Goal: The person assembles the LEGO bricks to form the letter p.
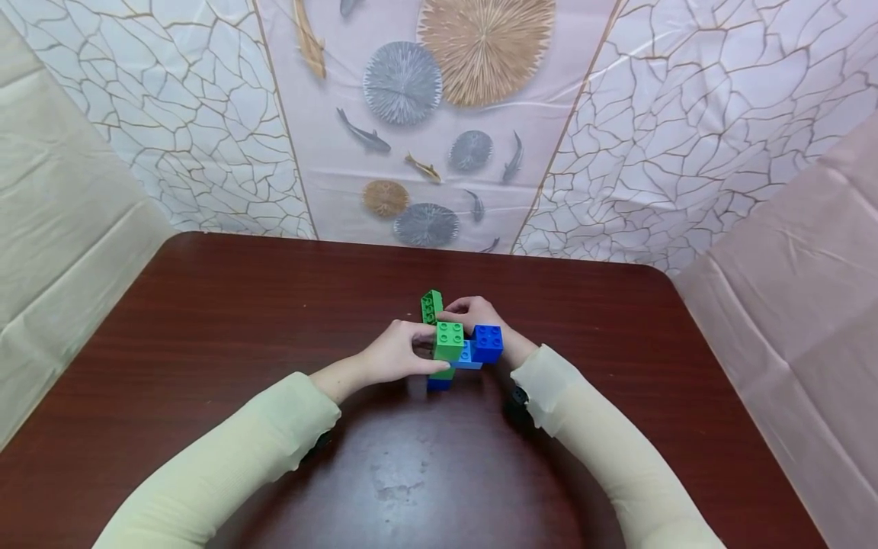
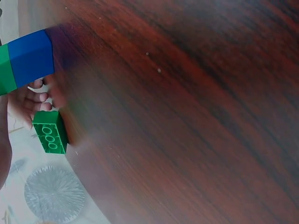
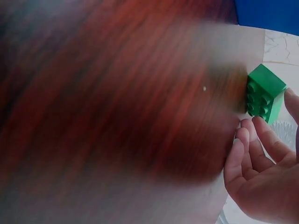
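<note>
Toward the table's middle, my left hand [image 1: 398, 352] grips a stack of building bricks between thumb and fingers. A light green brick [image 1: 449, 341] tops the stack. A light blue brick [image 1: 466, 358] juts out to the right beneath it, bearing a dark blue brick [image 1: 488, 344]. Lower down are more green and a blue brick [image 2: 32, 55]. Just beyond, my right hand [image 3: 266, 175] pinches a separate green brick [image 3: 265, 94] with thumb and index finger, the other fingers loosely bent. This brick [image 1: 431, 306] is on its side, hollow underside facing left.
The dark brown table [image 1: 226, 328] is glossy, with a worn patch [image 1: 398, 492] near its front. Behind it hangs a patterned cloth [image 1: 411, 152], and plain pale cloths [image 1: 62, 213] flank both sides.
</note>
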Action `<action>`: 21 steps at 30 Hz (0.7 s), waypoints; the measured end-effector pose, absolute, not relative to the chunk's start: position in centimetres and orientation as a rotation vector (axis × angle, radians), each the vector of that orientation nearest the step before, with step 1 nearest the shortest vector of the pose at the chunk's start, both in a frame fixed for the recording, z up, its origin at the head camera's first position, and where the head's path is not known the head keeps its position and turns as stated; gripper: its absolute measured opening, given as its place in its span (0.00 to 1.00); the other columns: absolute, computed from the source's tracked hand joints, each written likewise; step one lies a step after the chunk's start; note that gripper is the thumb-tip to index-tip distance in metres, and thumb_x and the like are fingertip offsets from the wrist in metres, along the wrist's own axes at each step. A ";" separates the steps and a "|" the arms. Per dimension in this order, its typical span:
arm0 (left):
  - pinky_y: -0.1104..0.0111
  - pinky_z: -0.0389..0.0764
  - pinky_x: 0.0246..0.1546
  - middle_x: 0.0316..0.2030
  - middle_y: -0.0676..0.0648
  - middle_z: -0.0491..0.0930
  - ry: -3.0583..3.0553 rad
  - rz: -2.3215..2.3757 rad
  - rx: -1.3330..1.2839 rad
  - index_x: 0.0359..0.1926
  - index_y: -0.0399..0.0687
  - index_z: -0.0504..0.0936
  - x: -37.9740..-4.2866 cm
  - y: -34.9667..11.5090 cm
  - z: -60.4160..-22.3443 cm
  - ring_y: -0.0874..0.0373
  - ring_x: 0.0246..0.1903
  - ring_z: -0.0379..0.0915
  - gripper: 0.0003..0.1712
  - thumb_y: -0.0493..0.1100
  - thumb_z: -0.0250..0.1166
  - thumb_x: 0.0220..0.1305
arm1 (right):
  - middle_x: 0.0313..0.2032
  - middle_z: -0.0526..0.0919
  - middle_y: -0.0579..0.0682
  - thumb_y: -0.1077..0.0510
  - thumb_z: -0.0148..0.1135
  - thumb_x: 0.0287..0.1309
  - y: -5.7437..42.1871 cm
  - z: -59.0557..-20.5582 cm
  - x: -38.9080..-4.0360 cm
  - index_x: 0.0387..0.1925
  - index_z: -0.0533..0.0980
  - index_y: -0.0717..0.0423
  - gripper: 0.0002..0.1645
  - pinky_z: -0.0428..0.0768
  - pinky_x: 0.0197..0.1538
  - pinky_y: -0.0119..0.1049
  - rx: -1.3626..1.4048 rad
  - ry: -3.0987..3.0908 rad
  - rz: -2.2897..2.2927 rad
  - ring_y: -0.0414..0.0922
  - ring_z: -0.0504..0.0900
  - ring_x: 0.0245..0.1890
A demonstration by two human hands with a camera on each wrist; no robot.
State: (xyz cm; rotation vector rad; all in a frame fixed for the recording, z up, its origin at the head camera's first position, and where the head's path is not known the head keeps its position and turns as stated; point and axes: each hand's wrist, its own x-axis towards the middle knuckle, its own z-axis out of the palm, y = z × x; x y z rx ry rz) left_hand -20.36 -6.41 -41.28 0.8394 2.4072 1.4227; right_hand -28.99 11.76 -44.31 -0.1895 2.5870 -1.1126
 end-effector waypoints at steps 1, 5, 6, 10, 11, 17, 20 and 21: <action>0.68 0.81 0.44 0.44 0.45 0.84 2.405 1.426 0.840 0.47 0.41 0.80 -20.3 -6.4 -41.3 0.60 0.41 0.81 0.20 0.43 0.70 0.54 | 0.39 0.85 0.54 0.45 0.63 0.55 11.7 -44.4 -29.1 0.41 0.82 0.58 0.22 0.75 0.35 0.31 -0.189 2.594 -1.099 0.44 0.78 0.36; 0.68 0.81 0.44 0.44 0.44 0.84 2.401 1.430 0.842 0.47 0.41 0.80 -20.3 -6.4 -41.2 0.60 0.41 0.81 0.19 0.43 0.70 0.54 | 0.35 0.85 0.53 0.43 0.63 0.54 11.4 -44.4 -29.2 0.39 0.82 0.57 0.22 0.75 0.33 0.30 -0.189 2.583 -1.093 0.44 0.78 0.34; 0.68 0.81 0.44 0.44 0.44 0.84 2.401 1.429 0.846 0.47 0.41 0.80 -20.3 -6.4 -41.2 0.60 0.41 0.81 0.19 0.43 0.69 0.54 | 0.33 0.85 0.52 0.42 0.64 0.54 11.3 -44.3 -29.2 0.39 0.83 0.57 0.22 0.74 0.32 0.30 -0.181 2.580 -1.091 0.43 0.77 0.33; 0.70 0.81 0.44 0.44 0.44 0.84 2.401 1.429 0.846 0.47 0.41 0.80 -20.3 -6.4 -41.3 0.59 0.42 0.81 0.19 0.44 0.69 0.54 | 0.29 0.85 0.51 0.43 0.64 0.53 11.0 -44.0 -29.0 0.37 0.83 0.57 0.21 0.75 0.30 0.29 -0.158 2.567 -1.087 0.42 0.77 0.29; 0.70 0.81 0.44 0.44 0.44 0.84 2.397 1.431 0.846 0.47 0.41 0.80 -20.4 -6.4 -41.3 0.59 0.42 0.81 0.19 0.44 0.69 0.54 | 0.29 0.85 0.51 0.43 0.65 0.53 11.0 -43.9 -28.9 0.36 0.83 0.57 0.21 0.75 0.30 0.29 -0.151 2.568 -1.082 0.42 0.77 0.29; 0.71 0.80 0.44 0.44 0.44 0.84 2.388 1.443 0.841 0.47 0.41 0.80 -20.5 -6.3 -41.4 0.59 0.42 0.81 0.20 0.43 0.70 0.54 | 0.31 0.83 0.52 0.49 0.64 0.55 11.4 -43.3 -29.0 0.39 0.80 0.61 0.19 0.76 0.31 0.29 -0.125 2.555 -1.118 0.41 0.75 0.28; 0.71 0.80 0.44 0.44 0.44 0.84 2.410 1.433 0.838 0.48 0.40 0.80 -20.5 -6.3 -41.4 0.59 0.43 0.81 0.21 0.43 0.70 0.53 | 0.30 0.81 0.53 0.52 0.64 0.56 12.0 -43.1 -29.3 0.43 0.76 0.64 0.20 0.80 0.31 0.31 -0.103 2.515 -1.205 0.39 0.76 0.25; 0.71 0.80 0.44 0.44 0.45 0.84 2.416 1.430 0.834 0.48 0.41 0.80 -20.5 -6.3 -41.4 0.60 0.43 0.81 0.21 0.43 0.70 0.53 | 0.30 0.81 0.53 0.53 0.63 0.57 12.2 -43.0 -29.4 0.43 0.75 0.65 0.20 0.81 0.32 0.32 -0.105 2.496 -1.244 0.38 0.76 0.23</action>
